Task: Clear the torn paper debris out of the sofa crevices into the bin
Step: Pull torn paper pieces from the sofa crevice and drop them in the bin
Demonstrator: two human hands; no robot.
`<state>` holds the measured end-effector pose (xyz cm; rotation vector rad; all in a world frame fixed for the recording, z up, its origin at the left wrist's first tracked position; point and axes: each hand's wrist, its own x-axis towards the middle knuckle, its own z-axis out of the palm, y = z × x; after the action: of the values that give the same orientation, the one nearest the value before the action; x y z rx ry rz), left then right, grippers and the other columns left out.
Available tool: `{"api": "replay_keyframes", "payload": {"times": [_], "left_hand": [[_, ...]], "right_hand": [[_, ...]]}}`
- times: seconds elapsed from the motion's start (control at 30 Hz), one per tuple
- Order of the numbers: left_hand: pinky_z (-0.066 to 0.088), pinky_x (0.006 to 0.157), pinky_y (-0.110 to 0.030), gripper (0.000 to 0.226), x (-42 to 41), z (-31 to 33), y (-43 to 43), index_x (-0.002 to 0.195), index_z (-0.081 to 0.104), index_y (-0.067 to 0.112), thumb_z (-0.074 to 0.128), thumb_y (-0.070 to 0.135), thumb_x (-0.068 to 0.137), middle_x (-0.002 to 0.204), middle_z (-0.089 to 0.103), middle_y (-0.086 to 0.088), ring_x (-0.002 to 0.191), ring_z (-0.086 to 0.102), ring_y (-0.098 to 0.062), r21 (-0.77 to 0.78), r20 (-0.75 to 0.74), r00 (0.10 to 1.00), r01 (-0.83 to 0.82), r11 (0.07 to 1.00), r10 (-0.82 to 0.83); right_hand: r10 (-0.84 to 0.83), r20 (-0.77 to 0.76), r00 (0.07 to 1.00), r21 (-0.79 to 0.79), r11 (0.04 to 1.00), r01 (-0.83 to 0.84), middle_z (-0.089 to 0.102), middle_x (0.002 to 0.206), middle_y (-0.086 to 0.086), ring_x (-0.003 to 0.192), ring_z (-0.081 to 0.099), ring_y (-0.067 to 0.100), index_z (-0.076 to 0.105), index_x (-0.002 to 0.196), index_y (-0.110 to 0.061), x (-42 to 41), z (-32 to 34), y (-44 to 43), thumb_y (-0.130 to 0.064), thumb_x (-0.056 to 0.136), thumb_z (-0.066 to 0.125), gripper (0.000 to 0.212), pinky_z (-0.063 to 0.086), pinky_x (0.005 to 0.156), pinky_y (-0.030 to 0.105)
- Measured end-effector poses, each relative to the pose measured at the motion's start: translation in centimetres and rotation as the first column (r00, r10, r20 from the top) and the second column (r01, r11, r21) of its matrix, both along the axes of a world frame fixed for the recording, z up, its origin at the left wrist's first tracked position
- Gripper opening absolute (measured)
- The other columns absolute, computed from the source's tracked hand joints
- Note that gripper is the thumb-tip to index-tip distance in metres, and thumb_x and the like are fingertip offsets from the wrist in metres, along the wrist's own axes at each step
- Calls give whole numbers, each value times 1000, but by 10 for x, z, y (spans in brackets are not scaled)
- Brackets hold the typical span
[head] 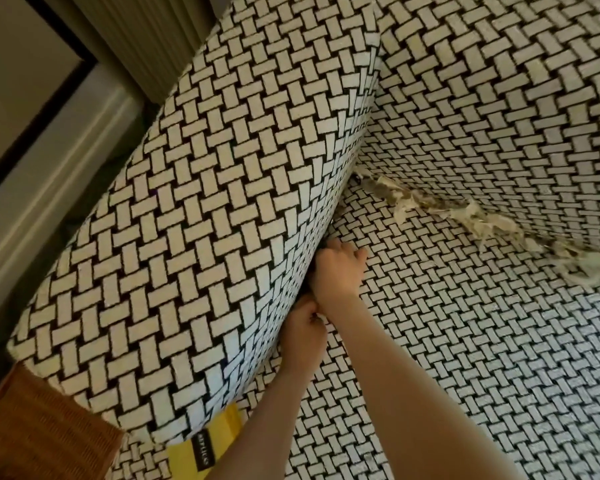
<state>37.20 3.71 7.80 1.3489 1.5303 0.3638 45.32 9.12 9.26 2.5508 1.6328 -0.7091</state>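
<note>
yellow tag (222, 441), small lettering too blurred

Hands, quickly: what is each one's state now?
Left hand: fingers curled by the sofa crevice; contents cannot be told.
Right hand: fingers hidden in it; cannot be told.

Torn paper (404, 204), off-white and crumpled, lies in a ragged line of scraps along the crevice where the sofa (465, 341) seat meets the backrest. The line starts at the corner by the armrest and runs right towards the frame's edge. The sofa is covered in a black-and-white woven pattern. A brown wicker basket (39, 431) stands outside the armrest, at lower left.
</note>
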Motion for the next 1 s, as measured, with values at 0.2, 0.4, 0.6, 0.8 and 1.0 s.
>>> {"api": "replay_keyframes", "payload": {"times": [0.2, 0.4, 0.6, 0.8, 1.0], "left_hand": [[30, 63, -28, 44, 5, 1, 1, 51, 42, 18, 46, -16, 79, 56, 43, 2, 62, 35, -15, -66, 65, 988, -137, 988, 141], [33, 63, -28, 41, 7, 8, -2, 54, 44, 15, 45, -16, 80, 57, 46, -1, 60, 39, -17, 4, 83, 988, -129, 992, 128], [36, 83, -3, 22, 11, 18, -13, 103, 63, 3, 52, -4, 85, 120, 56, -8, 114, 50, -19, 196, -202, 966, 199, 960, -159], [32, 99, -12, 38, 25, 38, -2, 119, 49, 7, 48, -8, 84, 126, 50, -5, 120, 45, -15, 143, -106, 992, 80, 987, -65], [30, 94, -6, 54, 44, 39, 4, 136, 38, 8, 37, -14, 86, 136, 44, -3, 118, 44, -7, 69, -6, 997, -81, 994, 82]], "right_hand": [[-47, -24, 999, 40, 998, 47, 58, 115, 6, 115, 44, 28, 65, 97, -14, 0, -6, 1, -19, 85, 53, 18, 27, 98, 44], [-146, -81, 986, 85, 985, 153, 55, 118, 6, 116, 44, 26, 64, 99, -15, 0, -2, -4, -20, 84, 54, 19, 24, 100, 44], [-111, -135, 985, -11, 994, 111, 59, 102, 7, 105, 52, 27, 62, 97, -11, 6, 12, -3, -16, 85, 52, 16, 29, 99, 43], [-322, -691, 648, 23, 885, 465, 64, 81, -1, 81, 58, 16, 67, 91, -14, 50, 23, -17, -20, 87, 62, 9, 48, 78, 30], [-79, -438, 896, 80, 989, 127, 64, 78, -3, 74, 55, 11, 72, 81, -8, 60, 17, -25, -19, 80, 68, 11, 38, 66, 20]]}}
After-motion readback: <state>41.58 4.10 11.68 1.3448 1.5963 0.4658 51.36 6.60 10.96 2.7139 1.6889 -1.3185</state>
